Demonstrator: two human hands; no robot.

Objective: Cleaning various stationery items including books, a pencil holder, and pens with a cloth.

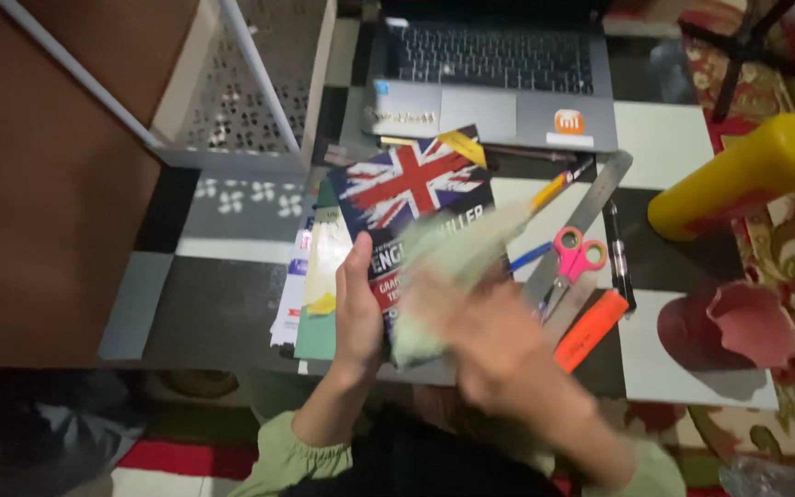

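My left hand (358,308) grips the left edge of a dark book (413,198) with a red, white and blue flag on its cover. The book lies on top of a stack of papers and booklets (310,285). Blurred by motion, my right hand (499,345) holds a pale green cloth (453,267) pressed on the book's lower right part. Both sleeves are light green.
Pink-handled scissors (570,262), a steel ruler (591,207), an orange marker (591,329), a black pen (618,258) and a yellow pencil (554,189) lie right of the book. An open laptop (494,83) sits behind. A yellow bottle (747,175) lies at right, a white perforated basket (250,92) at back left.
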